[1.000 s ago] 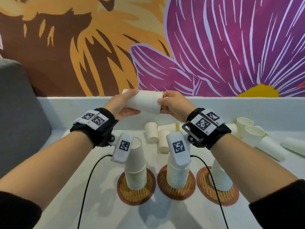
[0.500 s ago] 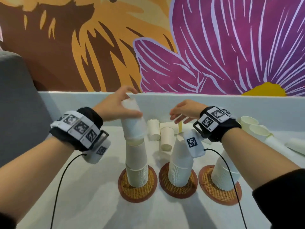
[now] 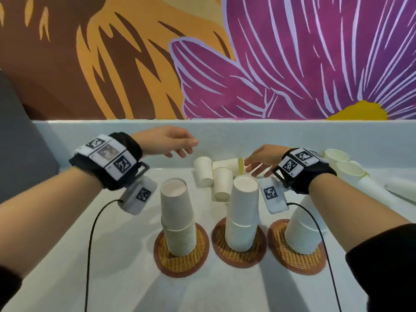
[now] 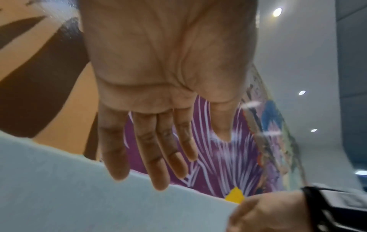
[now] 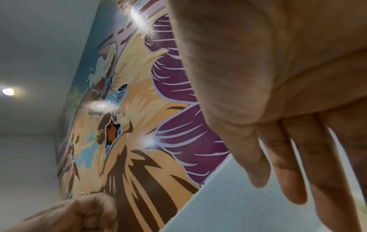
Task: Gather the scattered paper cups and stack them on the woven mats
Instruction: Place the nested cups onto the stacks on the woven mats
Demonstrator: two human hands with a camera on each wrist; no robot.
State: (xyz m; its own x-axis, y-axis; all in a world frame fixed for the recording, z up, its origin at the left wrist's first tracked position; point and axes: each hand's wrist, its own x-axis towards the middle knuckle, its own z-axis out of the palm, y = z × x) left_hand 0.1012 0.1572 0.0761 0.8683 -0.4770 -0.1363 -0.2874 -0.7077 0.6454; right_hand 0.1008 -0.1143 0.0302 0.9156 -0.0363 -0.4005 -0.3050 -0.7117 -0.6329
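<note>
Three round woven mats each bear a stack of upturned white paper cups: the left stack (image 3: 177,218) on the left mat (image 3: 198,262), the middle stack (image 3: 242,212) on the middle mat (image 3: 219,246), the right stack (image 3: 300,233) on the right mat (image 3: 276,244). Three loose cups (image 3: 203,171) lie behind the stacks. My left hand (image 3: 177,146) hovers empty above and behind the left stack, fingers straight (image 4: 158,150). My right hand (image 3: 256,164) is empty too, fingers spread (image 5: 294,169), just over the loose cups near a yellowish cup rim (image 3: 241,164).
More loose cups (image 3: 346,167) lie and stand at the far right of the pale table. A low pale ledge (image 3: 225,131) under a painted wall closes the back. A grey cushion (image 3: 22,140) stands at the left. Black cables (image 3: 90,244) trail from both wrists.
The cup my left hand held now sits on top of the left stack, and that hand has let go and lifted back. My right hand has moved slightly toward the loose cups.
</note>
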